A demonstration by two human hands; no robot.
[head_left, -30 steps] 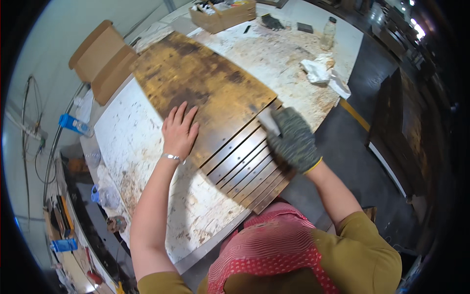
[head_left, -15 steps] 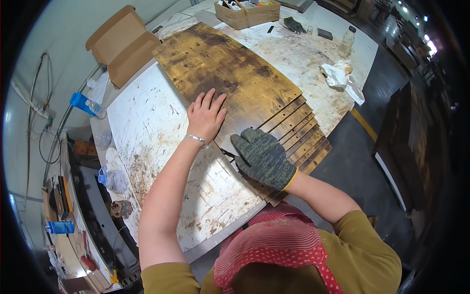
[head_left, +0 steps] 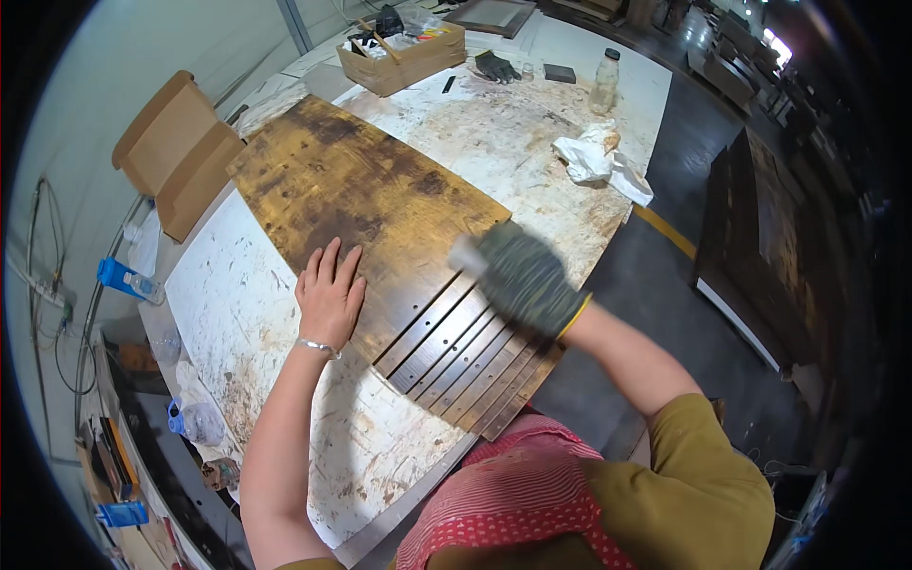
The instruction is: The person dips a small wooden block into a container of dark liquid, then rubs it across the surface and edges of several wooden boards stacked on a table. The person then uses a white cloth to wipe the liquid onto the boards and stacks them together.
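A stack of brown-stained wooden boards (head_left: pixel 332 180) lies stepped on the worktable, with the near edges of the lower boards and their small holes showing. My bare left hand (head_left: pixel 330 294) rests flat on the top board, near its left edge, fingers spread. Over the board's right near corner is my right hand (head_left: pixel 522 275) in a dark green knitted glove, smeared by motion. A whitish pad or cloth (head_left: pixel 465 256) shows at its fingertips; blur hides its exact kind.
The white, stained worktable (head_left: pixel 247 275) carries an open cardboard box (head_left: pixel 180 157), a carton of supplies (head_left: pixel 404 62), a spare glove (head_left: pixel 496 66), a dark block (head_left: pixel 560 73), a glass jar (head_left: pixel 605 81) and crumpled white cloth (head_left: pixel 594 157). Dark panels (head_left: pixel 760 256) stand to the right.
My gloved right hand has moved from the board's near left part to its right near corner, uncovering the stepped edges. My left hand stays on the board. The whole view has shifted.
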